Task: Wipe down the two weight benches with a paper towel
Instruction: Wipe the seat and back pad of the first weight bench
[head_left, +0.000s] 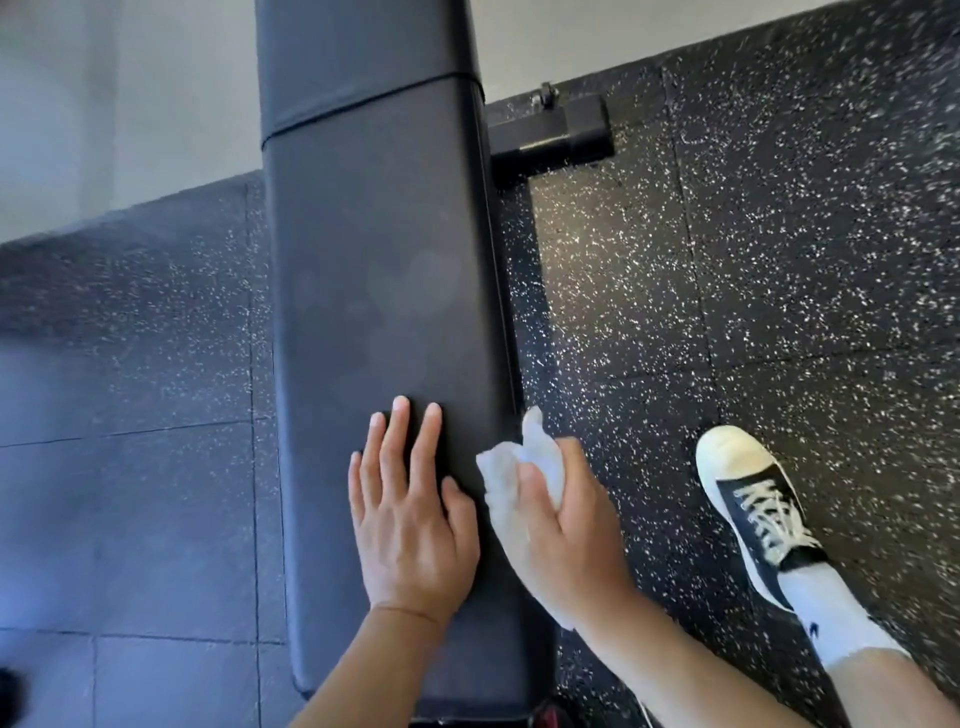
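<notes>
Speckled rubber floor (727, 291) surrounds one black weight bench (384, 260). Left hand (410, 519) rests flat, fingers (395, 436) straight, at six o'clock on the pad. Right hand (566, 525) clutches the crumpled paper towel (506, 478) at the pad's right edge. Wiping looks underway; next, sweep toward twelve o'clock.

The left hand (410, 525) is lying flat on the black bench (384, 291). The right hand (566, 535) is holding a white towel (506, 480) at the bench's edge.
</notes>
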